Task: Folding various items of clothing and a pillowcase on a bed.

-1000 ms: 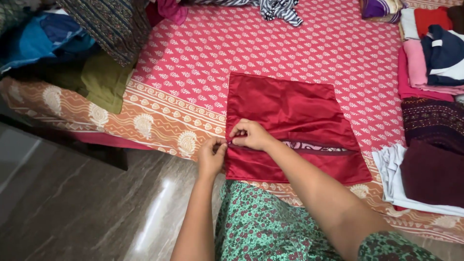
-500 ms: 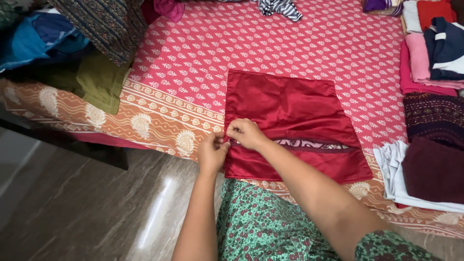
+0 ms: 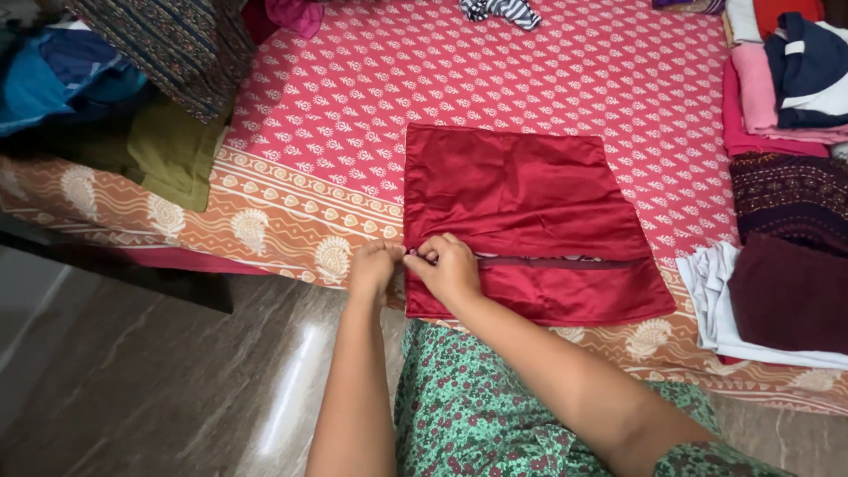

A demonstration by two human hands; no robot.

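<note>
Both hands pinching: left hand (image 3: 375,268) and right hand (image 3: 449,265) closing fingertips on the left edge of a folded, shiny dark red satin cloth (image 3: 521,199), right beside each other. Lying flat near the front edge of a pink block-printed bedsheet with an orange border (image 3: 353,97). Flanking: folded clothes stacked at right (image 3: 786,291), an olive green garment (image 3: 172,150) at left.

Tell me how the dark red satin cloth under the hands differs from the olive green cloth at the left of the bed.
The dark red satin cloth lies flat and squared on the bedsheet; the olive green cloth lies rumpled and droops toward the bed's edge. The red one is shiny, the green one dull. The left hand and right hand pinch the red cloth's left edge; nothing touches the green one. Both rest on the same bed.
</note>
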